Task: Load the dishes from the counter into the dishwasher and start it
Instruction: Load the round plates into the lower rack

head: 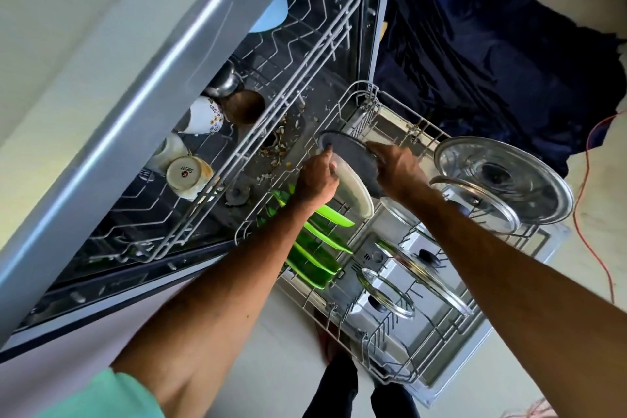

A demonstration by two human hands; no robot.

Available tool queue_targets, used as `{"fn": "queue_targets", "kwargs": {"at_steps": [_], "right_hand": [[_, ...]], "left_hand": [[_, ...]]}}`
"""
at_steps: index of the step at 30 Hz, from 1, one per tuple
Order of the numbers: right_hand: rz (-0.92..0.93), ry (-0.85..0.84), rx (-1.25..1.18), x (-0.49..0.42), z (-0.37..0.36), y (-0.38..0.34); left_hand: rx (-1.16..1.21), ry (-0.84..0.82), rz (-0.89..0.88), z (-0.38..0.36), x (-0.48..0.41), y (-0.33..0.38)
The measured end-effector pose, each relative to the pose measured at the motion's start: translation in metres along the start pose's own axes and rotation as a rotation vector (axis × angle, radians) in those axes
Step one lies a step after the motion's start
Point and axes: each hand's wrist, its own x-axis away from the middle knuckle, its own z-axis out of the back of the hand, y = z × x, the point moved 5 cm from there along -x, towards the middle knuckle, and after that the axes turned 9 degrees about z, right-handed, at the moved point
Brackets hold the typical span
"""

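Lower rack (359, 322) pulled out over the open dishwasher door (543, 241). Both hands work at its far end, near the tub.

Left hand (317, 176) is curled shut on the rim of a white plate (356, 195), which stands on edge in the tines. Right hand (395, 166) pinches the rim of a dark grey plate (353, 156), tilted, just behind the white one and touching or nearly so.

Green plates (319, 248) fill the slots along the rack's left edge; glass lids (420, 268) and a large steel lid (502, 176) crowd the right edge.

Risks, as I judge them:
- the plates knock rims if the grey one drops between tines unguided;
- it shares a slot, so neither washes;
- food scraps (281, 142) on the tub floor clog the drain.
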Motion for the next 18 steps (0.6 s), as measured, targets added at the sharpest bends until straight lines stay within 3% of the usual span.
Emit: {"fn": "queue_targets", "kwargs": {"at_steps": [11,15,18], "right_hand": [[-0.051,-0.085,0.158,-0.001,0.007,-0.003],[-0.031,0.163,0.071,0.011,0.036,-0.029],[0.086,0.307,0.075,0.030,0.060,-0.063]], "left_hand": [[-0.067,0.054,0.036,0.008,0.011,0.000],[-0.058,0.085,0.024,0.022,0.028,0.002],[-0.020,0.140,0.016,0.039,0.055,0.006]]}}
